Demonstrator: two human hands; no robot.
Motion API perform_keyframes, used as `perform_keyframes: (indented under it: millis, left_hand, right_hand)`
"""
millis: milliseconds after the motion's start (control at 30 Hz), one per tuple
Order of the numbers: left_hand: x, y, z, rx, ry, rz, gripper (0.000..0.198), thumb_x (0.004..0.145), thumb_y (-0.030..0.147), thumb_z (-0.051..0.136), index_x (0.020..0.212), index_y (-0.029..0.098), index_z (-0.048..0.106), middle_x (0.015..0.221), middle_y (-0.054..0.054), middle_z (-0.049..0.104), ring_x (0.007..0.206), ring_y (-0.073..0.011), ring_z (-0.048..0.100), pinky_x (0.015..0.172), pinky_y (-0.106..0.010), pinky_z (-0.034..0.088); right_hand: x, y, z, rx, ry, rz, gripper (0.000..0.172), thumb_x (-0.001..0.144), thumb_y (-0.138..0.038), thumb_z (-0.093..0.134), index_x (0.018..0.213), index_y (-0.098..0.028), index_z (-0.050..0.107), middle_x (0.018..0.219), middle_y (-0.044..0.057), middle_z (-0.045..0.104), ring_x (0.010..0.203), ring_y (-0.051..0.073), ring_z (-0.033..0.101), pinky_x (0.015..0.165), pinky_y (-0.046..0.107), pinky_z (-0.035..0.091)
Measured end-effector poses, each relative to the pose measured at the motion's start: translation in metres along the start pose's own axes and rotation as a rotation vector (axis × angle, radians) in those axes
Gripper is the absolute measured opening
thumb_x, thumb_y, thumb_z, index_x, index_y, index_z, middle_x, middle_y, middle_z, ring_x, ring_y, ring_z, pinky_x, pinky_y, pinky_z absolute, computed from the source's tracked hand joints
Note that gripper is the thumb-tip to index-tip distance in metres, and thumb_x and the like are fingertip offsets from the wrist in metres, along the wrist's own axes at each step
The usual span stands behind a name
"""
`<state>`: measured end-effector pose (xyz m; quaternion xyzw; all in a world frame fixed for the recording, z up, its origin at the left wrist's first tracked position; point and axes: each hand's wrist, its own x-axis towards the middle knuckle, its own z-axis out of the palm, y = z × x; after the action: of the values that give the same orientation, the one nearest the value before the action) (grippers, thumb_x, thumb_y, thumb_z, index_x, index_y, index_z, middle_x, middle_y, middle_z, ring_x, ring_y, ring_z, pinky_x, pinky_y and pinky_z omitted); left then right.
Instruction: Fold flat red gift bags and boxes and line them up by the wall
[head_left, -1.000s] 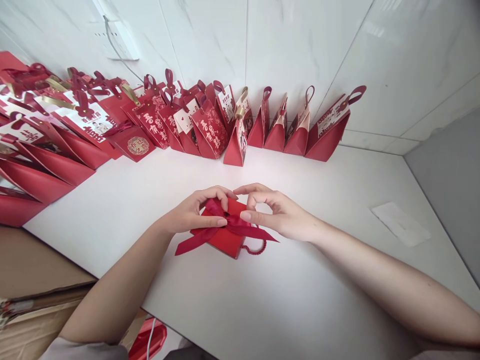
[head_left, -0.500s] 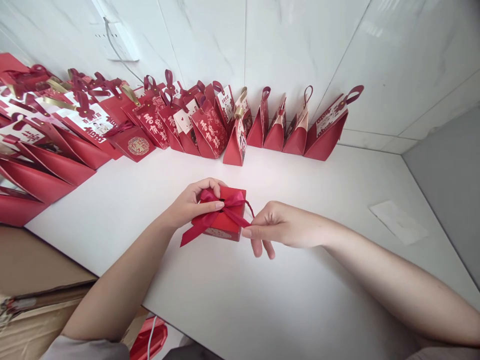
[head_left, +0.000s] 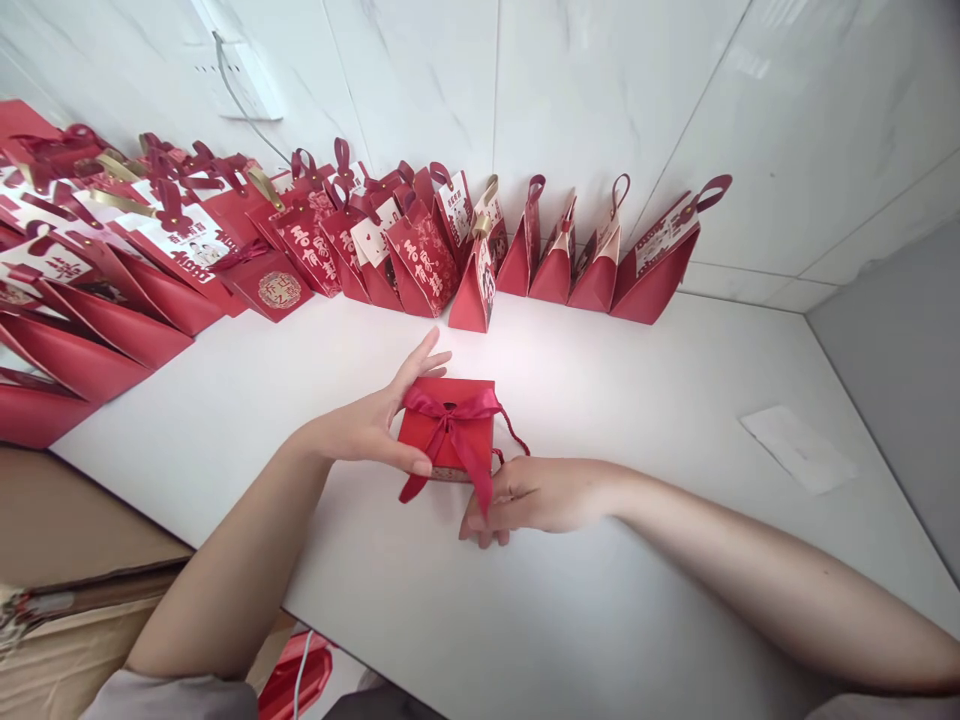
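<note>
A small red gift box [head_left: 472,445] sits on the white table, with a shiny crimson ribbon [head_left: 474,405] tied in a bow on its top. A thin twisted cord [head_left: 514,430] loops out at its right side. My left hand [head_left: 375,425] lies along the box's left side, its thumb stretched to the front corner and its fingers spread past the back. Below the front right corner, my right hand [head_left: 517,500] pinches the end of the ribbon's right tail. The left tail hangs loose over the front.
Many red gift bags [head_left: 420,255] with ribbon loops stand along the tiled wall and pile up at left. A white paper [head_left: 799,448] lies at right. A cardboard box [head_left: 75,570] stands by the table's left edge, near a red container [head_left: 296,675] below.
My left hand has let go of the bow's middle and opened along the box's left side. My right hand has moved down and left, drawing the right tail toward the front.
</note>
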<state>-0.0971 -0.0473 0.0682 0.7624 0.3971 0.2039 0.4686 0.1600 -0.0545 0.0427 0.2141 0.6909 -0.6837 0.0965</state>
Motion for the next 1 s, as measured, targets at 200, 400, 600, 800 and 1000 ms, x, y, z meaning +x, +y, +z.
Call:
perform_keyframes:
  millis: [200,400,600,800,1000]
  left_hand:
    - [-0.007,-0.002,-0.008,0.119,-0.087,0.002,0.148,0.058,0.033,0.091,0.148,0.041,-0.026,0.165,-0.014,0.0,0.148,-0.0346,0.027,0.107,-0.049,0.046]
    - [0.0,-0.014,-0.01,0.03,-0.024,0.0,0.13,0.063,0.031,0.087,0.156,0.038,-0.003,0.156,-0.014,0.037,0.136,-0.0333,0.048,0.097,-0.047,0.054]
    - [0.01,-0.022,-0.004,0.09,-0.011,0.045,0.081,0.073,0.03,0.079,0.144,0.024,0.04,0.139,-0.015,0.055,0.121,-0.0347,0.059,0.092,-0.046,0.057]
    - [0.019,-0.037,0.0,0.306,0.428,0.16,0.098,0.067,0.031,0.083,0.147,0.025,0.026,0.15,-0.016,0.038,0.132,-0.0331,0.049,0.109,-0.048,0.044]
    - [0.023,-0.047,-0.004,0.262,0.422,0.188,0.1,0.066,0.033,0.083,0.146,0.029,0.023,0.155,-0.016,0.03,0.134,-0.0345,0.046,0.106,-0.05,0.047]
  right_hand:
    - [0.004,0.01,-0.01,0.04,-0.073,-0.046,0.032,0.095,-0.041,0.056,0.116,-0.019,0.068,0.107,0.006,0.069,0.088,0.013,0.066,0.077,0.023,0.051]
    - [0.013,0.02,-0.019,0.237,-0.038,-0.049,0.033,0.09,-0.045,0.062,0.104,-0.016,0.067,0.098,0.006,0.068,0.081,0.014,0.07,0.072,0.025,0.055]
    - [-0.016,0.017,-0.054,-0.093,-0.128,0.196,0.024,0.089,-0.031,0.054,0.081,-0.013,0.068,0.072,0.005,0.07,0.062,0.015,0.069,0.064,0.026,0.054]
    - [-0.019,0.024,-0.079,-0.079,0.624,0.096,0.023,0.091,-0.03,0.042,0.082,-0.017,0.06,0.065,0.004,0.067,0.053,0.017,0.064,0.056,0.028,0.051]
    - [0.013,0.055,-0.07,-0.626,1.196,-0.231,0.05,0.088,-0.025,0.048,0.138,-0.02,0.04,0.135,0.014,0.056,0.119,0.029,0.059,0.097,0.049,0.049]
